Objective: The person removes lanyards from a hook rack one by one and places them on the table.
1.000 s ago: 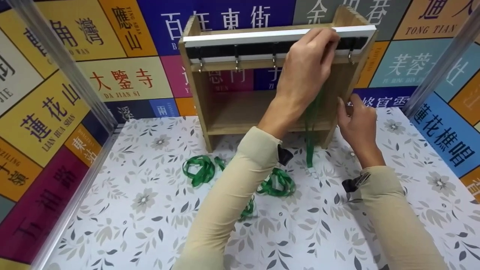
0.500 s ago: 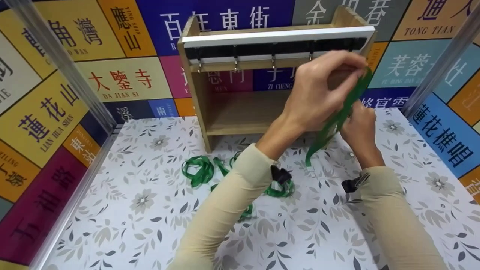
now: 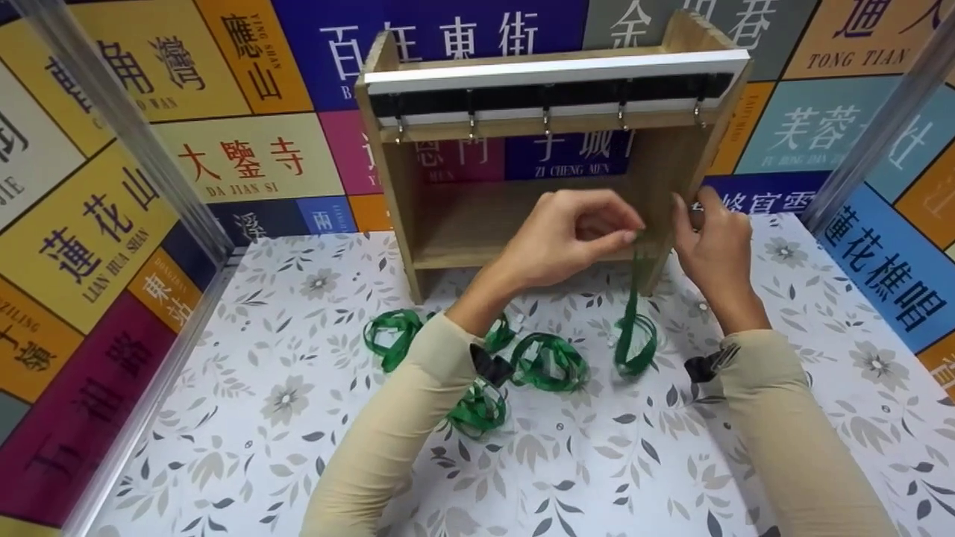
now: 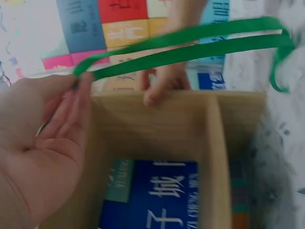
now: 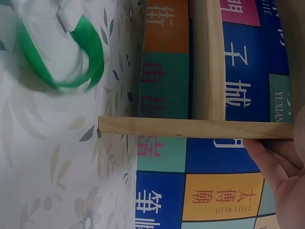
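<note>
In front of the rack's lower right, my left hand (image 3: 571, 237) pinches a green lanyard (image 3: 631, 309) between thumb and fingertips. Its strap hangs down, and the lower end loops close over the table. The left wrist view shows the strap doubled, as a long loop (image 4: 190, 36); in the right wrist view a white clip (image 5: 70, 14) shows near its end. My right hand (image 3: 716, 250) grips the right side panel (image 5: 190, 128) of the wooden rack (image 3: 675, 171), thumb at the front edge. Along the rack's top runs a black strip (image 3: 582, 95) with several metal hooks (image 3: 546, 119).
Several coiled green lanyards lie on the floral tablecloth (image 3: 283, 447): one at left (image 3: 388, 337), one in the middle (image 3: 550, 364), one nearer the front (image 3: 477, 410). Another coil (image 3: 498, 333) is partly behind the left forearm. Clear posts (image 3: 160, 127) and sign-covered walls surround the table.
My left hand has moved from the hook strip out to the right, then down and left, with the lanyard still pinched. My right hand has stayed at the rack's side panel.
</note>
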A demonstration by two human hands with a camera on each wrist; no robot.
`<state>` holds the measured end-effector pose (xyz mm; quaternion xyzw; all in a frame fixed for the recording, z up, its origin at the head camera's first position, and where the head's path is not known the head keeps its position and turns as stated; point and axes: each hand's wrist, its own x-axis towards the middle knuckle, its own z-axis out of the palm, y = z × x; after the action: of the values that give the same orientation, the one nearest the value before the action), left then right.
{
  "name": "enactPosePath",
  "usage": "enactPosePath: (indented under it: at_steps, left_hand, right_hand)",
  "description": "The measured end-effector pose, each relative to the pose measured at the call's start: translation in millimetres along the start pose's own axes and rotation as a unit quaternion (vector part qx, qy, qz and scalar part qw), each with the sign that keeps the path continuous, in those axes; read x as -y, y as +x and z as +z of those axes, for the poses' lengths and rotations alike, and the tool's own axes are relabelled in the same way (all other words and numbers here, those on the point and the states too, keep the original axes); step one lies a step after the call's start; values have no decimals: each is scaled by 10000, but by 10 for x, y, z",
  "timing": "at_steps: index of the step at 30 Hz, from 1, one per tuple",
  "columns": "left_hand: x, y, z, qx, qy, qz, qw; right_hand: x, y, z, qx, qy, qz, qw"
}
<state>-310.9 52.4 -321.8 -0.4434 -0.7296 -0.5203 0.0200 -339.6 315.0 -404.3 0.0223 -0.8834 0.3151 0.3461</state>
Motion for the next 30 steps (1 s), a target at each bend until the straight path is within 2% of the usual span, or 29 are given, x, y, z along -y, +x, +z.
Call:
enactPosePath:
  at_steps: [3, 6, 10, 13, 16, 20, 23, 26, 30]
  left_hand:
    - [150, -54, 8, 208, 638, -210, 9975]
    - [294, -92, 22, 135, 1357, -361, 9900]
    - [445, -115, 51, -377, 2309, -323, 9717]
    - [518, -99, 105, -788, 2688, -215, 9597]
    - [569, -60, 211, -883, 2718, -101, 9582]
    - [597, -9, 414, -429, 2466, 82, 9681]
    - [601, 19, 554, 26, 2287, 4, 9735]
    - [607, 34, 650, 396, 2427, -182, 9691]
    - [620, 16, 713, 787, 2822, -458, 9550]
  right_hand:
    - [-6, -6, 5, 16, 70, 50, 10000]
    - [-5, -15, 12, 80, 110, 85, 9999]
    - [-1, -19, 15, 130, 113, 154, 9997]
    - [6, -15, 14, 37, 122, 62, 9999]
    - [11, -13, 14, -67, 91, -81, 9999]
    - [15, -13, 5, 5, 120, 30, 9999]
    - [16, -8, 2, 61, 176, 117, 9998]
    - [15, -4, 0, 28, 174, 77, 9998]
    - [6, -5, -5, 63, 143, 146, 9998]
